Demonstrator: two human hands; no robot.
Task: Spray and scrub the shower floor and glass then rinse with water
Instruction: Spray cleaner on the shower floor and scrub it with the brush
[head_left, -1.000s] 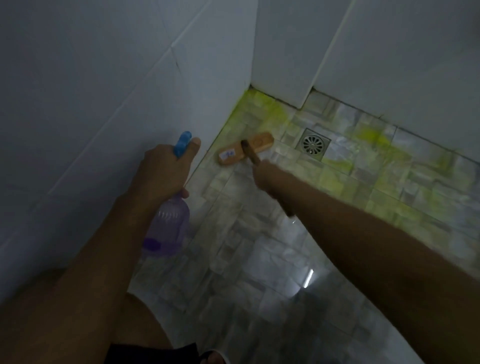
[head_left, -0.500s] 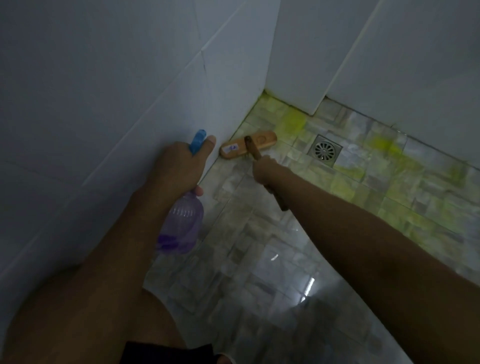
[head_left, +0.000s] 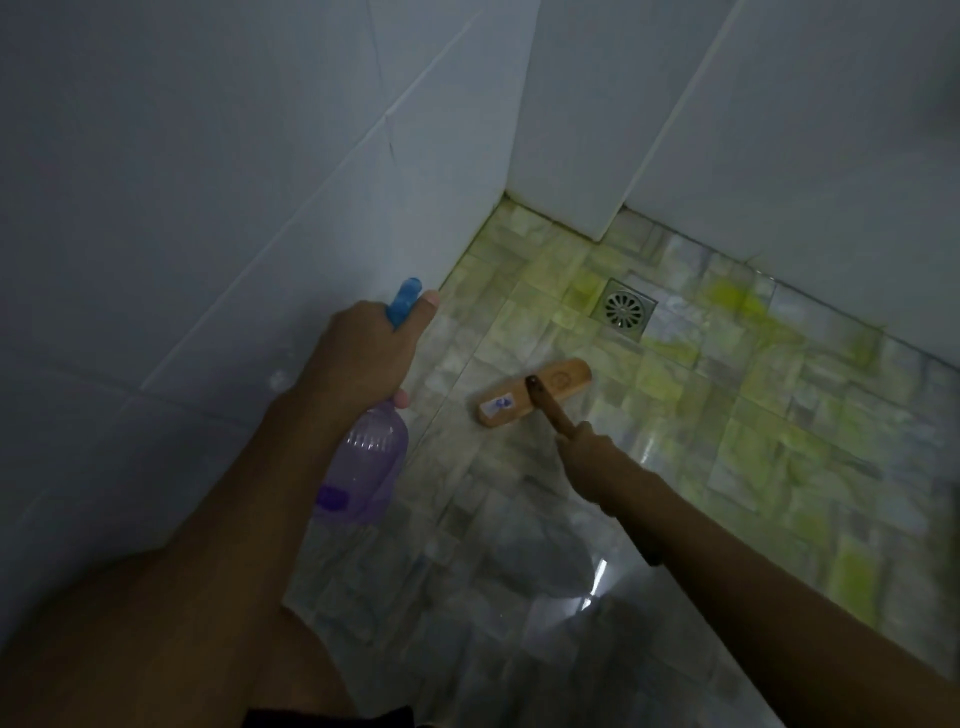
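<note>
- White wall tiles (head_left: 208, 208) close the corner on two sides, so the work is confined to the floor at their foot. No glass panel can be made out.
- Marbled shower floor (head_left: 519, 509) looks wet and glossy near the person. Yellow-green cleaner (head_left: 727, 306) streaks it towards the corner and far wall. I judge that the spraying there is done, the scrubbing is under way and the rinse has not begun.
- Translucent purple spray bottle (head_left: 363, 467) hangs off the floor close to the left wall, its blue spray head (head_left: 404, 301) aimed at the corner, likely ready for another squirt.
- Left hand (head_left: 363, 358) is wrapped round the bottle's neck, thumb stretched beside the spray head.
- Wooden scrub brush (head_left: 535, 392) lies bristles-down on the floor between the left wall and the drain. Its handle (head_left: 550, 410) slants back towards the person so it can be pushed from above.
- Right hand (head_left: 592, 457) is closed round that handle, just behind the head, which probably gives firmer pressure.
- Steel floor drain (head_left: 625, 309) sits just beyond the brush.
</note>
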